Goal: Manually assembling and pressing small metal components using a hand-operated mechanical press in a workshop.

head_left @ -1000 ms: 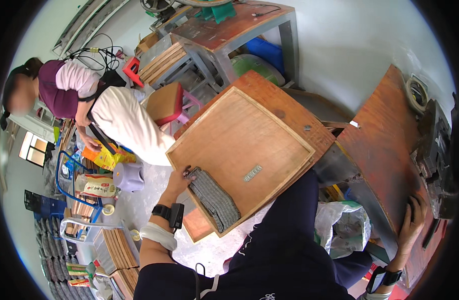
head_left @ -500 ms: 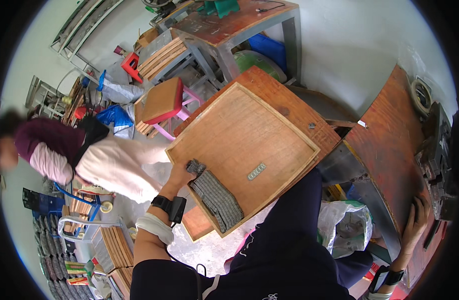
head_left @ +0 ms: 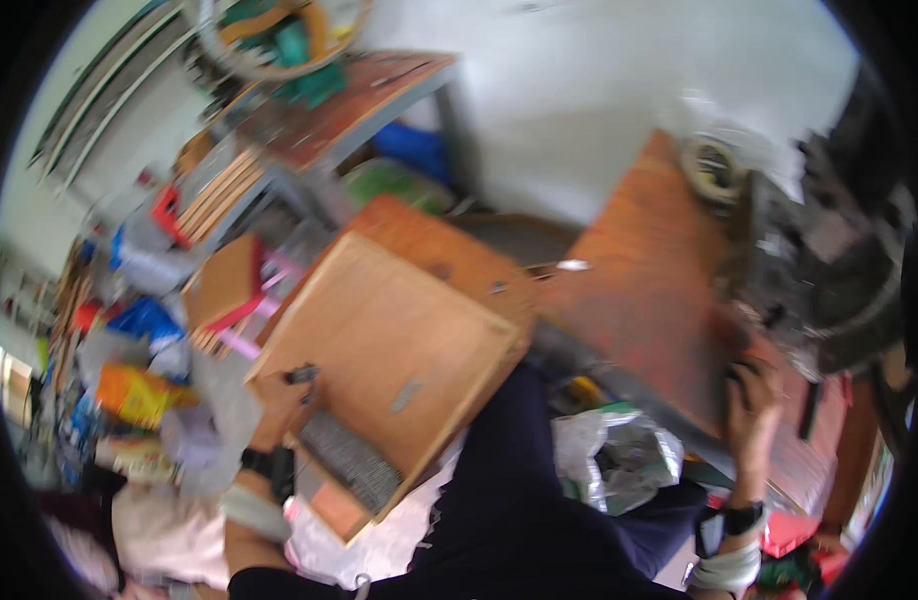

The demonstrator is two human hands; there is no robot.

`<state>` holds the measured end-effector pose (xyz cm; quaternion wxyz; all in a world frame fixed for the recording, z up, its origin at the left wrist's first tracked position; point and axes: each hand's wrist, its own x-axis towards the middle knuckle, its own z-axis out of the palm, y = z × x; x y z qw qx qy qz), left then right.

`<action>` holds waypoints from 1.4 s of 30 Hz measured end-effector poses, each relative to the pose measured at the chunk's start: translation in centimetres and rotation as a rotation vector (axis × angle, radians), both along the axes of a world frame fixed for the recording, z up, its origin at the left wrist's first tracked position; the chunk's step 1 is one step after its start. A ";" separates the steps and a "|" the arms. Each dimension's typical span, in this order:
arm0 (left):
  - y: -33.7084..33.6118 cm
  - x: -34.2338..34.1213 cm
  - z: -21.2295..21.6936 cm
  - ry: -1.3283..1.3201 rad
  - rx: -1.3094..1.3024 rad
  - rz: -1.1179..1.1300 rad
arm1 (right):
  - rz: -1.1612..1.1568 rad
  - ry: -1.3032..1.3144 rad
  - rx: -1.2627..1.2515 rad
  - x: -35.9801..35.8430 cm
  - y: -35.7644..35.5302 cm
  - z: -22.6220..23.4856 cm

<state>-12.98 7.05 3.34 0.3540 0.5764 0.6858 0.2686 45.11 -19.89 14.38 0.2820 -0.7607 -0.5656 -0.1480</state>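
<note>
A shallow wooden tray [head_left: 399, 310] lies tilted in front of me. Along its near left side a block of closely packed, thin dark grey pieces [head_left: 351, 462] is lined up. A short row of small grey pieces [head_left: 407, 394] lies apart, toward the tray's middle. At the tray's left edge my left hand [head_left: 275, 408] is closed on a few small dark grey pieces [head_left: 301, 375]; motion blur hides their exact kind. On the reddish-brown bench at right, my right hand [head_left: 757, 410] rests with its fingers stretched out, beside a dark machine.
The dark metal machine [head_left: 829, 250] stands on the workbench [head_left: 639, 290], near a round roll [head_left: 712, 170]. A plastic-lined bin [head_left: 619, 455] is below the bench. A red-edged stool [head_left: 224, 282] and bags [head_left: 144, 392] stand at left. Another person's light trousers [head_left: 169, 535] show at lower left.
The view has swung to the right, so the tray and bench appear further left and the machine shows more fully. My left hand has drawn slightly away from the packed block with small pieces in it.
</note>
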 end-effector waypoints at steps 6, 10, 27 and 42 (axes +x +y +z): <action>-1.0 20.4 12.9 -0.136 -0.003 -0.555 | 0.047 0.020 0.063 -0.9 0.9 0.8; -4.4 37.7 17.6 -0.021 0.146 -1.074 | 0.016 0.036 0.066 0.1 -0.2 0.7; -10.6 45.5 11.6 -0.187 0.655 -1.333 | -0.065 0.119 -0.510 -1.3 2.6 1.9; -9.5 45.7 12.3 -0.104 0.732 -1.286 | 0.151 0.436 -0.084 0.7 3.2 1.7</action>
